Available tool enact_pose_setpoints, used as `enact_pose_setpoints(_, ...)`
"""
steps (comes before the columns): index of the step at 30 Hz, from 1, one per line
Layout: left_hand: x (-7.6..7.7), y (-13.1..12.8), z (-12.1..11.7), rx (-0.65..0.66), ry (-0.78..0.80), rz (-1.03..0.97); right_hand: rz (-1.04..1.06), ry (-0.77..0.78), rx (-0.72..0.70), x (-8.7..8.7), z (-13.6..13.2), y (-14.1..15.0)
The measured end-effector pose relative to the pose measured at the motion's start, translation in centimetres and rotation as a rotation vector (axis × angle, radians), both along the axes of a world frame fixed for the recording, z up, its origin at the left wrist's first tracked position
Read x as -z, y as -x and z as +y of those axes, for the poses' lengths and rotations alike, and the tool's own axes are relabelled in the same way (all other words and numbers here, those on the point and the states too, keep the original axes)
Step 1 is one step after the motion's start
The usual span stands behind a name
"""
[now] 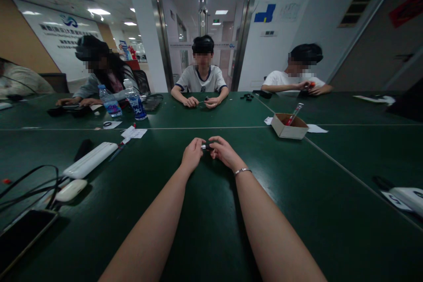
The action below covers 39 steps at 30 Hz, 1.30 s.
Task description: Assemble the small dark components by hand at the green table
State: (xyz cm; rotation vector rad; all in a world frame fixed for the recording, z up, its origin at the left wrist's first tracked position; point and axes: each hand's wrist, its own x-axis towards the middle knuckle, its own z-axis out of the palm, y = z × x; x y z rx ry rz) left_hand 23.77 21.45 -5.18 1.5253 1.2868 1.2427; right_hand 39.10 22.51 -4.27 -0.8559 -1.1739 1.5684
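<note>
My left hand (192,156) and my right hand (226,151) meet over the middle of the green table (211,229). Between their fingertips is a small black and silver cylinder (206,146), lying roughly level. Its silver part is at my left fingers and the dark part runs into my right fingers. Both hands are closed on it in a pinch, one at each end. My fingers cover the ends, and the piece is too small to tell its exact kind. A metal bracelet (243,171) circles my right wrist.
A small open box (290,128) holding a red-tipped tube (294,113) stands to the right. Left are a white power bank (90,160), cables, a phone (24,238) and two bottles (135,100). Several people sit around the table; the one opposite (200,75) handles small parts.
</note>
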Motion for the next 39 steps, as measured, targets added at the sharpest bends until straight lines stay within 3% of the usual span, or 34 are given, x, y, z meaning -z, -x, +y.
enact_pose_setpoints(39, -0.1, -0.05, -0.02, 0.031, -0.014, -0.055, 0.049, 0.003, -0.001, 0.29, 0.12, -0.22)
